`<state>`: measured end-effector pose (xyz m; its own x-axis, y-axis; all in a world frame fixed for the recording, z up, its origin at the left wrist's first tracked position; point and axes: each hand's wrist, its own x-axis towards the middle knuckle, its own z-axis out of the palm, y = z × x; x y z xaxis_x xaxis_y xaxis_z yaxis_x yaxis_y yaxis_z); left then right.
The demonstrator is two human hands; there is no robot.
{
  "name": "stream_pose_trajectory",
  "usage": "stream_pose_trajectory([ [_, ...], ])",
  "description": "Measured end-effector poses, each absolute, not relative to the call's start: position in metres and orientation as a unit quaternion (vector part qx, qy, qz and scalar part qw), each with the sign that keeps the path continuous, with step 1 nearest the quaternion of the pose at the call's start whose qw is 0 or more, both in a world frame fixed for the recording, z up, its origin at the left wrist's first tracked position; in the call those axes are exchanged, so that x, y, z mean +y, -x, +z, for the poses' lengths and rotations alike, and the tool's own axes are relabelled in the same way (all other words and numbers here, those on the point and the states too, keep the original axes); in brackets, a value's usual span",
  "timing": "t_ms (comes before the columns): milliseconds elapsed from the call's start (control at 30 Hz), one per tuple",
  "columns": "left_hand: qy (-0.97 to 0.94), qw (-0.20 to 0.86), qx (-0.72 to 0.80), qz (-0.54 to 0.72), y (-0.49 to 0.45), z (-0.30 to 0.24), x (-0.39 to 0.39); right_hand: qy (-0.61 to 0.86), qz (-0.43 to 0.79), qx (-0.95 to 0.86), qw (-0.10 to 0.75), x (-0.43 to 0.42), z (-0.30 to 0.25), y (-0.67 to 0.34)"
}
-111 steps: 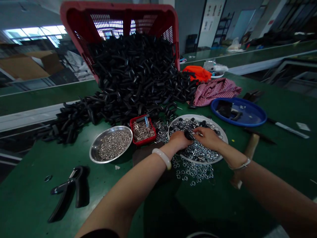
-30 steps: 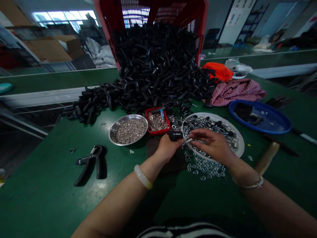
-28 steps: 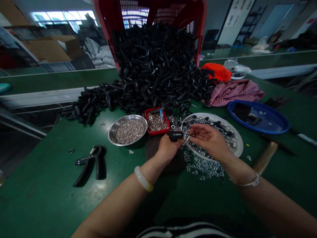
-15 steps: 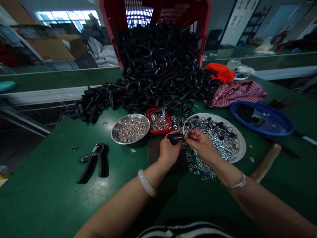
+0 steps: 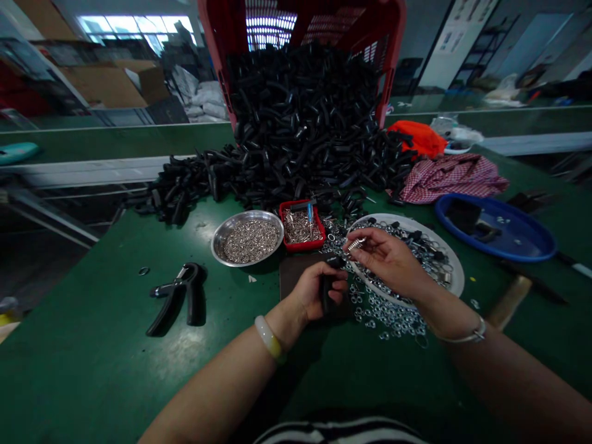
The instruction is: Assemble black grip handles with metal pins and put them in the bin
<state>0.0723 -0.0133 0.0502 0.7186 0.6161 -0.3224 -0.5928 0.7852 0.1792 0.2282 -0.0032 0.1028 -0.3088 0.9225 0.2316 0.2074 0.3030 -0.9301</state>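
Nearest on the green table (image 5: pixel 83 357), the left hand (image 5: pixel 314 293) is closed around a short black handle (image 5: pixel 325 288). The handle is stood on end over a dark mat (image 5: pixel 292 277), probably so its top end faces up and the mat keeps it from sliding. The right hand (image 5: pixel 391 262) is just above and to the right, thumb and forefinger pinching a small metal spring (image 5: pixel 355 245), other fingers loose. The spring is near the handle top but apart from it (small, hard to be sure). Under that hand is a white plate (image 5: pixel 457 274) heaped with shiny rings, with spilled rings (image 5: pixel 393 314) beside it. An assembled hand gripper (image 5: pixel 178 296) lies off left and a wooden hammer (image 5: pixel 509 301) off right. Next back are a steel bowl (image 5: pixel 215 243) and a red tray (image 5: pixel 303 245) of small metal parts, likely set within easy reach. Further right are a blue tray (image 5: pixel 513 237) and a checked cloth (image 5: pixel 453 176). Farthest, a red crate (image 5: pixel 215 55) is tipped on its side, so the pile of handles (image 5: pixel 305 135) spills toward the person.
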Motion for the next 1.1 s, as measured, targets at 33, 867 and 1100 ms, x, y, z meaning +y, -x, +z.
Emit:
stream_pose_trajectory([
  [33,-0.023,0.932,0.165,0.322,-0.071,0.05,-0.013,0.408,0.416,-0.696,0.42,-0.003,0.104,-0.227],
  [867,-0.03,0.933,0.182,0.31,-0.058,0.04,0.002,0.529,0.265,-0.773,0.23,0.054,0.073,-0.267],
  [1100,-0.033,0.871,0.305,0.384,-0.063,0.04,0.01,0.45,0.084,-0.889,-0.018,0.035,0.068,-0.287],
])
